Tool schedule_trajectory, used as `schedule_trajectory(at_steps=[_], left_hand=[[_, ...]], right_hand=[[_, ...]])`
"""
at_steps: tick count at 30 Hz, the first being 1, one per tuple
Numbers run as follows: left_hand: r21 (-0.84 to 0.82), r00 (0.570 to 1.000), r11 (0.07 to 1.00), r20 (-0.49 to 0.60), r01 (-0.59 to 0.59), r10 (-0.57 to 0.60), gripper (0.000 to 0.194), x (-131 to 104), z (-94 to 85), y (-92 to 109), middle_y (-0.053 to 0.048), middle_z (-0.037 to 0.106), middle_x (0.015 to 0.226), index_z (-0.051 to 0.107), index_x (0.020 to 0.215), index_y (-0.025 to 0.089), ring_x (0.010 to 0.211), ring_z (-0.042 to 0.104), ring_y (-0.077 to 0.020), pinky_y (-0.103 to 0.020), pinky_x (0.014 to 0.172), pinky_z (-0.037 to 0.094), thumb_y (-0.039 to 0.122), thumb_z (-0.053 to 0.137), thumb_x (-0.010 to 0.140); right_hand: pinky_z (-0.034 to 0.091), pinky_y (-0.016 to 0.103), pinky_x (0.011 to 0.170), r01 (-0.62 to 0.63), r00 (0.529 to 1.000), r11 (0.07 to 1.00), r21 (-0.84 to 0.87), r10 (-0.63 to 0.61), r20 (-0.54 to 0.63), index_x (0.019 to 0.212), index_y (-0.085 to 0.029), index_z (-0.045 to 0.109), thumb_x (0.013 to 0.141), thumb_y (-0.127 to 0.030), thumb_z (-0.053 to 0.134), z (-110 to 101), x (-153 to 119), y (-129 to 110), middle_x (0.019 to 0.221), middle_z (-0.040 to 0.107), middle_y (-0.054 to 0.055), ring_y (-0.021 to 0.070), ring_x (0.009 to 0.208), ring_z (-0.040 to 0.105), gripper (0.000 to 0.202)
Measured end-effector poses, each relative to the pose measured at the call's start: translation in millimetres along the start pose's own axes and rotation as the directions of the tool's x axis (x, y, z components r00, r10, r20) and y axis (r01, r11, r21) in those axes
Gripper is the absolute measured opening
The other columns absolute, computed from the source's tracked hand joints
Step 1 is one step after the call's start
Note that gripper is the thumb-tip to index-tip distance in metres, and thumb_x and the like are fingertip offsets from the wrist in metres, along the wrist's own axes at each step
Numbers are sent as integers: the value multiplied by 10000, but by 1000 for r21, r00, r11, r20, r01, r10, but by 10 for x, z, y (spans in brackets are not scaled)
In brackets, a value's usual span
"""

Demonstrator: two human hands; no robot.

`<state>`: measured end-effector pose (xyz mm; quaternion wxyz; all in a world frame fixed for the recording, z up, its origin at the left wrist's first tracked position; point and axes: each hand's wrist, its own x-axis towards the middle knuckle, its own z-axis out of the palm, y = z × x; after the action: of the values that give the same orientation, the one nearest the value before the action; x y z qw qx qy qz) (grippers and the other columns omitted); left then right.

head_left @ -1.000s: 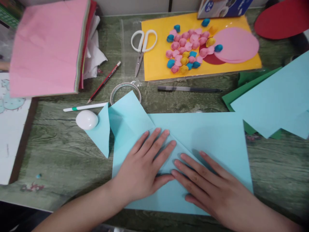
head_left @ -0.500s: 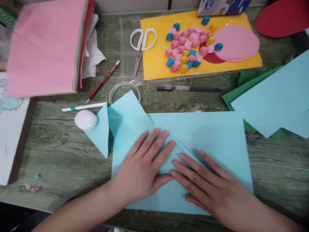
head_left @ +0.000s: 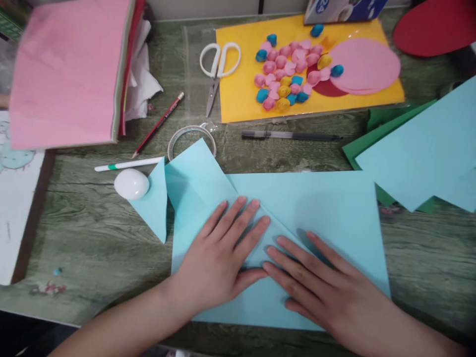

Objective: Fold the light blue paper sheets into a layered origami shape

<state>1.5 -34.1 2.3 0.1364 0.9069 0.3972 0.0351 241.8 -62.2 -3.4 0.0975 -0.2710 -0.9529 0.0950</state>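
Note:
My left hand (head_left: 217, 255) lies flat with fingers spread on a folded light-blue paper (head_left: 199, 173). Beside it my right hand (head_left: 320, 282) presses down, fingers outstretched, along the slanted crease of that paper. The tip of the left thumb is close to the right fingers. Underneath both is a larger light-blue sheet (head_left: 342, 208), part of it hidden by the hands. To the left stands a small folded blue triangle of paper (head_left: 154, 210), with a white egg-shaped object (head_left: 131, 184) against it.
Behind the sheet lie a tape roll (head_left: 173, 139), a pencil (head_left: 158, 125), a black pen (head_left: 292, 136), white-handled scissors (head_left: 213, 74) and a white pen (head_left: 128, 164). Small paper pieces rest on a yellow pack (head_left: 240, 106). Coloured paper (head_left: 67, 74) is stacked left, blue sheets (head_left: 427, 148) right.

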Motion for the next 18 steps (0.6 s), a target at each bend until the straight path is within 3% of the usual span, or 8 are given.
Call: schedule_trajectory(at_steps=[6, 18], left_hand=[[8, 1000, 1000, 2, 0, 0, 724, -15, -5, -1, -143, 289, 1543, 371, 1449, 156, 1434, 217, -334, -502, 1143, 225, 619, 437, 895], [-6, 1000, 1000, 26, 5, -5, 834, -15, 8, 6, -141, 244, 1560, 340, 1463, 156, 1447, 164, -341, -513, 1155, 162, 677, 492, 830]], right_hand=[[111, 504, 1189, -36, 999, 999, 27, 36, -8, 1326, -180, 524, 948, -352, 507, 19, -14, -22, 1408, 515, 3, 226, 1343, 390, 416], [124, 513, 1179, -20, 1000, 1000, 10, 20, -9, 1317, -188, 535, 964, -261, 469, -9, 19, -1, 1368, 557, -2, 224, 1312, 432, 366]])
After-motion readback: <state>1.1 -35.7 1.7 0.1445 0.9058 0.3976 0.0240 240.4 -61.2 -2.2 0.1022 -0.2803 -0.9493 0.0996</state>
